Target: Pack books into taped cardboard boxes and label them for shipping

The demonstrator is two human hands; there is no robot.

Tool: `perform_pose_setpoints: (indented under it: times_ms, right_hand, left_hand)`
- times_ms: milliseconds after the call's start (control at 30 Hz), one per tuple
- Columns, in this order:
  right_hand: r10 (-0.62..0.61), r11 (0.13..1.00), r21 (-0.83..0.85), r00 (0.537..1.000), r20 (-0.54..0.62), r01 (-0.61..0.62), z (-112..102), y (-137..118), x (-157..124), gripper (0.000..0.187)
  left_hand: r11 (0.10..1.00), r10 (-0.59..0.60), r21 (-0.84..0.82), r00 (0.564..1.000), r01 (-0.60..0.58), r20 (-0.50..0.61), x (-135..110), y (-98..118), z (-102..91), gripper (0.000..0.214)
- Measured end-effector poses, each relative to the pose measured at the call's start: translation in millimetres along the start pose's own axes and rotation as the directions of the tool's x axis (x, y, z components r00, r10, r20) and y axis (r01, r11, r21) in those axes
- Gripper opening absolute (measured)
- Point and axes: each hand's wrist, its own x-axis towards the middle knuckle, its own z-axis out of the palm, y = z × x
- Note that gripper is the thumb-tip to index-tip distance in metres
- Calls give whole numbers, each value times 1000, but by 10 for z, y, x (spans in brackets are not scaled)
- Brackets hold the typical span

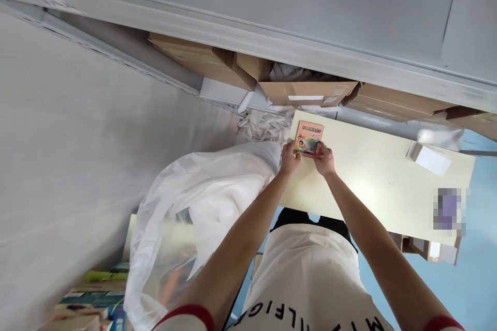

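A small orange-pink booklet [311,129] with a rainbow-framed picture on its cover lies at the left end of the pale table [365,176], or just above it; I cannot tell which. My left hand [289,158] grips its lower left corner, thumb on the cover. On the lower right corner, my right hand [324,159] has its fingers closed round the edge. The cover faces up towards me. Whether it is one booklet or a thin stack is too small to make out.
White paper strips [264,125] heap beyond the table's left end. A large clear plastic bag [202,181] bulges left of my arms. Cardboard boxes [306,92] line the shelf behind. A white box [430,158] and a blurred purple item [448,209] sit at the table's right.
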Motion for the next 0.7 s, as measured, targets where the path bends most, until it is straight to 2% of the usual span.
perform_pose_setpoints:
  times_ms: [133, 200, 267, 333, 400, 467, 533, 600, 633, 700]
  right_hand:
    - [62, 997, 49, 996, -56, -59, -236, 8, -295, 56]
    - [54, 995, 85, 994, -93, -46, -494, -8, -505, 52]
    - [1, 993, 121, 989, -147, 17, -873, -71, -695, 45]
    - [-102, 984, 117, 965, -241, 133, -1369, -213, -824, 39]
    - [-224, 962, 55, 892, -392, 266, -1943, -446, -871, 33]
    - [-334, 926, -42, 761, -555, 376, -2523, -745, -817, 32]
    - [-386, 902, -111, 665, -639, 417, -3032, -1057, -645, 39]
    - [-402, 891, -130, 625, -669, 434, -3416, -1325, -367, 50]
    - [-403, 887, -120, 622, -671, 446, -3556, -1432, -200, 54]
    - [-425, 868, -82, 649, -630, 489, -3741, -1586, 149, 57]
  left_hand:
    - [987, -136, -95, 988, 129, -69, -70, 103, -139, 50]
    - [985, -120, -135, 991, 111, -60, -140, 270, -192, 46]
    - [980, -52, -192, 998, 47, -23, -209, 543, -206, 39]
    - [962, 67, -269, 997, -52, 47, -266, 928, -186, 32]
    - [928, 233, -325, 964, -181, 129, -310, 1414, -150, 28]
    - [877, 422, -333, 887, -347, 188, -332, 1965, -103, 28]
    - [799, 581, -331, 787, -503, 208, -316, 2532, -26, 27]
    - [731, 676, -318, 703, -604, 221, -246, 3066, 105, 27]
    - [715, 696, -307, 682, -628, 224, -191, 3309, 194, 28]
    - [721, 691, -303, 684, -624, 235, -54, 3728, 412, 33]
